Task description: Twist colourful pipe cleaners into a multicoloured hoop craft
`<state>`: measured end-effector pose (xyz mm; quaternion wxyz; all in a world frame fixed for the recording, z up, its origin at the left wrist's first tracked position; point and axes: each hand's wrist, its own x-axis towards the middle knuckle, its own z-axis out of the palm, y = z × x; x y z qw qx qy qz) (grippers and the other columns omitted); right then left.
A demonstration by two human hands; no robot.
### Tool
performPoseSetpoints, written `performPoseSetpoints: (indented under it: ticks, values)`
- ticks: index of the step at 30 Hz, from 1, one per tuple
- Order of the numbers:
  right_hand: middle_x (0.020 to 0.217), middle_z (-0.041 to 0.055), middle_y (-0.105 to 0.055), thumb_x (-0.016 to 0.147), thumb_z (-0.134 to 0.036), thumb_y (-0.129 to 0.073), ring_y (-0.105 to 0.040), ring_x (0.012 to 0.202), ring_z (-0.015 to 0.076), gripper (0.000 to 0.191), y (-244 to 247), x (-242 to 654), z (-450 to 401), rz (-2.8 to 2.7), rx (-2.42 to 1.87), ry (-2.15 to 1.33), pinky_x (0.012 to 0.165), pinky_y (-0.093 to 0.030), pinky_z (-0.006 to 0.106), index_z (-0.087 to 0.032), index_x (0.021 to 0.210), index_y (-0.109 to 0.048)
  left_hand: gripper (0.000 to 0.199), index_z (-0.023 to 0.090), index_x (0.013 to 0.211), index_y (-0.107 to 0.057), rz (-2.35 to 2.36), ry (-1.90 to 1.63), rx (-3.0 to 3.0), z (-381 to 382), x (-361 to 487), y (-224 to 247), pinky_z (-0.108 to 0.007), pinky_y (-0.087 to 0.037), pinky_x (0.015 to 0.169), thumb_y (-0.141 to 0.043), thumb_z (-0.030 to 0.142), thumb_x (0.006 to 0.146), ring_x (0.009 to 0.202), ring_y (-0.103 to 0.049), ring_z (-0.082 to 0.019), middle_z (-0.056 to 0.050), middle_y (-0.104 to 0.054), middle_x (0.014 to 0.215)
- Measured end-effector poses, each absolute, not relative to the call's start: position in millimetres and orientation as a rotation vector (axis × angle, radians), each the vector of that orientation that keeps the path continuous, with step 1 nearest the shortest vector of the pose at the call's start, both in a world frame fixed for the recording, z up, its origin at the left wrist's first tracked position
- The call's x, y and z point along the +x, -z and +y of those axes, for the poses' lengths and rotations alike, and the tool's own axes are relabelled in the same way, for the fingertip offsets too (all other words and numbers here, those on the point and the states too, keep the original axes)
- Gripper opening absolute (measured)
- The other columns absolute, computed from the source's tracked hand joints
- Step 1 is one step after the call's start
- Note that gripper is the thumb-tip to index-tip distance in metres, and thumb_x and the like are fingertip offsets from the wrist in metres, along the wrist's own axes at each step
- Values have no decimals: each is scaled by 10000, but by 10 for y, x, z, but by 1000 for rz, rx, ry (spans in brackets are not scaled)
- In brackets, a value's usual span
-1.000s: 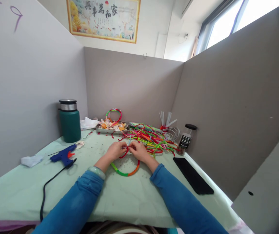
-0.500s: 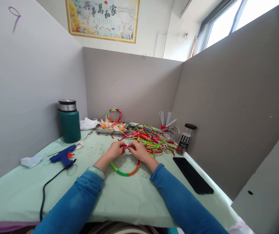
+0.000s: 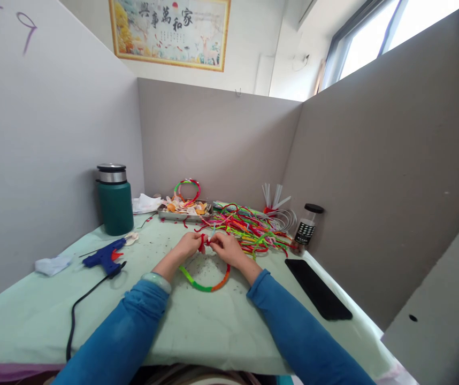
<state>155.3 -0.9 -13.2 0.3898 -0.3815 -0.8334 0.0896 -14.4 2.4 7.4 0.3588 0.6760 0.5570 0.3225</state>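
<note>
A: Since your two hands meet near the centre of the frame, what does each have hold of?

B: Your left hand (image 3: 189,244) has its grip closed, thumb to fingers, on a red fuzzy strip (image 3: 201,243). Your right hand (image 3: 227,248) pinches the same strip just beside it, probably so that one steadies while the other works the end.

A: And the round ring wrapped in green, orange and red fuzzy material (image 3: 202,288)?

B: It lies at lower centre on the pale green covered worktop (image 3: 213,331), its far side hidden by your hands. You cannot tell from here whether the strip joins it.

A: Why is the tangled heap of bright fuzzy stems (image 3: 249,227) right of centre?

B: Probably to be within your easy reach, just beyond your right hand. The blue glue gun with a red trigger (image 3: 103,258) lies at left, seemingly parked clear of your sleeves.
</note>
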Motion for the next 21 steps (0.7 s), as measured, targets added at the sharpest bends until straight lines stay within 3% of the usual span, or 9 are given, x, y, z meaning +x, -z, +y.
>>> performPoseSetpoints:
  ticks: [9, 14, 21]
  values:
    - [716, 1, -626, 821, -208, -538, -524, 623, 114, 71, 133, 1549, -14, -2132, -991, -185, 594, -344, 218, -187, 805, -604, 735, 125, 548, -650, 1524, -801, 1792, 11, -148, -112, -246, -236, 428, -313, 749, 741, 350, -299, -93, 32, -305, 301]
    - [702, 0, -627, 820, -220, -538, -524, 609, 117, 83, 126, 1563, -6, -2116, -1023, -156, 591, -348, 223, -189, 767, -594, 694, 117, 641, -678, 1489, -835, 1856, 56, -151, -53, -240, -265, 442, -353, 722, 740, 389, -363, -99, 1, -470, 396]
    - [689, 1, -634, 816, -247, -555, -529, 605, 122, 90, 152, 1582, 42, -2092, -1094, -139, 580, -349, 225, -197, 757, -602, 458, 149, 620, -673, 1549, -1173, 1970, 58, -189, -103, -216, -306, 522, -567, 593, 666, 594, -490, -126, 2, -580, 543]
